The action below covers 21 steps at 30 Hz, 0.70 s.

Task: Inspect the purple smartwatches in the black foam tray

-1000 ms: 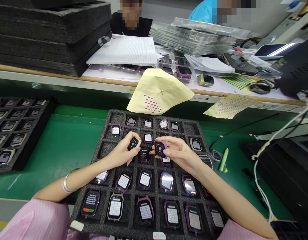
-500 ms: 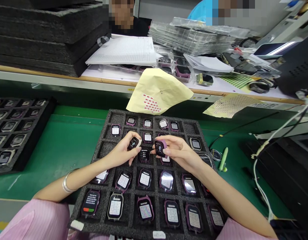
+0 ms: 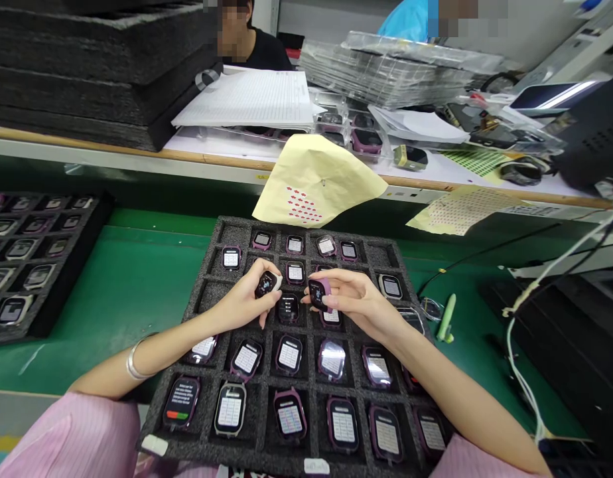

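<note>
My left hand (image 3: 254,295) is closed around a light-rimmed smartwatch case (image 3: 265,285), its dark screen lit with a small figure. In my right hand (image 3: 353,299), thumb and fingers grip a purple smartwatch case (image 3: 318,294), its screen turned toward the left. Both are held just above a black foam tray (image 3: 306,362) of square pockets. Several watch cases lie in the pockets, most showing white grid screens. Between my hands sits a watch (image 3: 288,309) with white text on black. A watch with red and green buttons (image 3: 181,401) lies at the near left corner.
Another foam tray of watches (image 3: 38,265) lies on the green mat at the left. Black foam trays (image 3: 87,73) are stacked on the shelf, beside papers (image 3: 257,99) and clear plastic trays (image 3: 386,70). White cables (image 3: 513,338) hang at the right, near a green pen-like tool (image 3: 446,318). A person (image 3: 267,50) sits opposite.
My hands keep the same hold on the two watch cases, almost unmoved. The person opposite has shifted slightly, and the view has moved a little.
</note>
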Motion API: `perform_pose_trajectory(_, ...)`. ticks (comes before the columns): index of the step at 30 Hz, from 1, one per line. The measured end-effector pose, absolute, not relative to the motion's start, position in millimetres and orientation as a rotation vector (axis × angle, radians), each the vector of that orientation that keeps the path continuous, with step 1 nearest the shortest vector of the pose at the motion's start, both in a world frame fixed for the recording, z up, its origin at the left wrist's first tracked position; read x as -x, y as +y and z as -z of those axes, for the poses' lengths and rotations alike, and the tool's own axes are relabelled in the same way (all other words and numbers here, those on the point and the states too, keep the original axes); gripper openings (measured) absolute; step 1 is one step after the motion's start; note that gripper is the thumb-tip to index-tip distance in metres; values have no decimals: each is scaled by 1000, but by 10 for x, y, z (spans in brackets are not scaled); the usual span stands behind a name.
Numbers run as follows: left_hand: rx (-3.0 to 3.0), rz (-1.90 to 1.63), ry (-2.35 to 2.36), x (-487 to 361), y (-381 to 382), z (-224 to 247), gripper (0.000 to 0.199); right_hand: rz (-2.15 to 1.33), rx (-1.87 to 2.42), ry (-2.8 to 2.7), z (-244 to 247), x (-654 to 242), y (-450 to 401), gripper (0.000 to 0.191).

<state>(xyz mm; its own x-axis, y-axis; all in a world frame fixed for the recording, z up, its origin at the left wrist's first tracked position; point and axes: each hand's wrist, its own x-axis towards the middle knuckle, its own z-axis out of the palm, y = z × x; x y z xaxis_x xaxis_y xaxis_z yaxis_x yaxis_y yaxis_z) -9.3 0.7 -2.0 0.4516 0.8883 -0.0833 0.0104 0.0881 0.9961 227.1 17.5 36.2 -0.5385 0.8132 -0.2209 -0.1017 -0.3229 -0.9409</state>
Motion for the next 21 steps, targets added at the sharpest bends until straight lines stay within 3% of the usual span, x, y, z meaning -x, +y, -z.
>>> perform_pose_trajectory(16, -1333, -890, 896, 94, 15, 0, 24, -1939, 950, -1280, -396, -2263, 162, 34)
perform_pose_trajectory(21, -1103, -854, 881, 32, 34, -62, 58, -2035, 940, -1189, -397, -2244, 173, 31)
